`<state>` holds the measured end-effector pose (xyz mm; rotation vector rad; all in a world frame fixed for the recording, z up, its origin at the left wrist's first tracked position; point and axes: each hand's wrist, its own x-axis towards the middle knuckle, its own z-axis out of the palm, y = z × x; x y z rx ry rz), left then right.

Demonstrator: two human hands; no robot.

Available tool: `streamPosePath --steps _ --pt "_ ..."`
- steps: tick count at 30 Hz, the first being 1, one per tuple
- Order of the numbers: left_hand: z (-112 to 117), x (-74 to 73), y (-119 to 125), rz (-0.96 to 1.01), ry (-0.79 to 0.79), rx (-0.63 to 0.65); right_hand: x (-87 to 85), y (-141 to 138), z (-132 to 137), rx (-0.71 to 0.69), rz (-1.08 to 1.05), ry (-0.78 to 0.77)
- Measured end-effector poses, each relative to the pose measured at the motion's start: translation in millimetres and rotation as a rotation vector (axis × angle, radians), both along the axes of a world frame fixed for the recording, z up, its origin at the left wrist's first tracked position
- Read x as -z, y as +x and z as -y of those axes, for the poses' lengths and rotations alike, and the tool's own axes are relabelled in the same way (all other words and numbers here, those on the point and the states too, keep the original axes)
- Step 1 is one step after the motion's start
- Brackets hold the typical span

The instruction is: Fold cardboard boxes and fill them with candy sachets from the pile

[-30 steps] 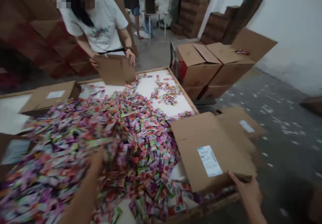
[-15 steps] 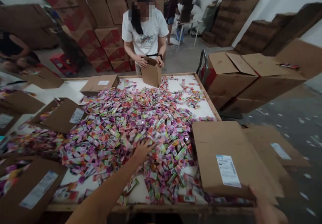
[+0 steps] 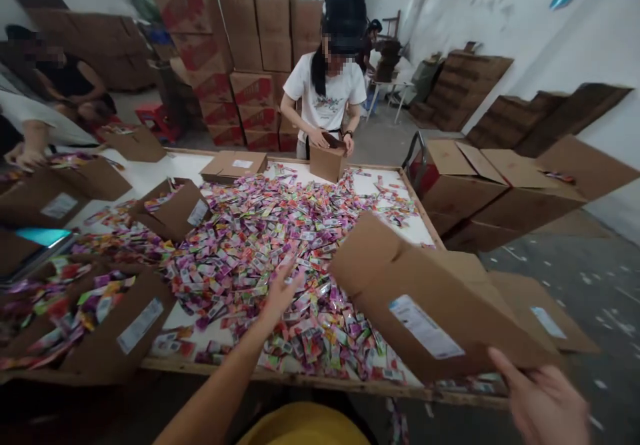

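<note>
A flattened cardboard box (image 3: 370, 278) with a white label is tilted up over the right side of the packet pile. My right hand (image 3: 547, 395) grips its lower right edge, thumb on the near face. My left hand (image 3: 281, 293) is stretched out over the heap of small colourful packets (image 3: 240, 245), fingers apart and a little blurred; no packet shows in it. Whether its fingertips touch the heap I cannot tell. More flat cardboard (image 3: 545, 308) lies behind the box I hold, at the table's right edge.
Open boxes of packets stand on the left, the nearest box (image 3: 125, 328) by the table's front edge. Across the white table a person (image 3: 325, 92) handles a small box (image 3: 327, 162). Large cartons (image 3: 470, 185) stand beyond the right edge. A yellow round thing (image 3: 307, 425) is below me.
My right hand has lifted and tilted the flattened box leftward over the pile. My left hand remains over the packets, its fingers now raised. The view has shifted.
</note>
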<state>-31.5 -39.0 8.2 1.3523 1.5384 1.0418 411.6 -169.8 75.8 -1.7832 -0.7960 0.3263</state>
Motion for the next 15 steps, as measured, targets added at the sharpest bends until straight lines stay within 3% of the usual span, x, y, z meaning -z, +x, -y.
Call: streamPosePath --steps 3,5,7,9,11,15 --pt "8.2 -36.0 -35.6 0.328 0.071 -0.228 10.5 -90.5 -23.3 -0.255 -0.223 -0.129" --pt "22.9 -36.3 -50.3 0.368 -0.015 -0.325 29.1 -145.9 -32.7 -0.389 -0.434 -0.121" --pt "40.0 -21.5 -57.4 0.347 -0.075 -0.473 49.5 -188.2 -38.7 -0.366 -0.615 -0.082" --pt "55.1 -4.8 -61.1 0.295 -0.034 -0.546 63.3 -214.1 -44.4 -0.241 -0.671 -0.095" --pt "66.1 2.1 -66.2 0.231 0.025 -0.503 66.0 -226.0 -51.3 -0.139 -0.639 -0.106" --pt "80.2 -17.6 -87.0 0.116 0.076 -0.341 47.0 -232.6 -61.3 -0.149 -0.638 -0.115"
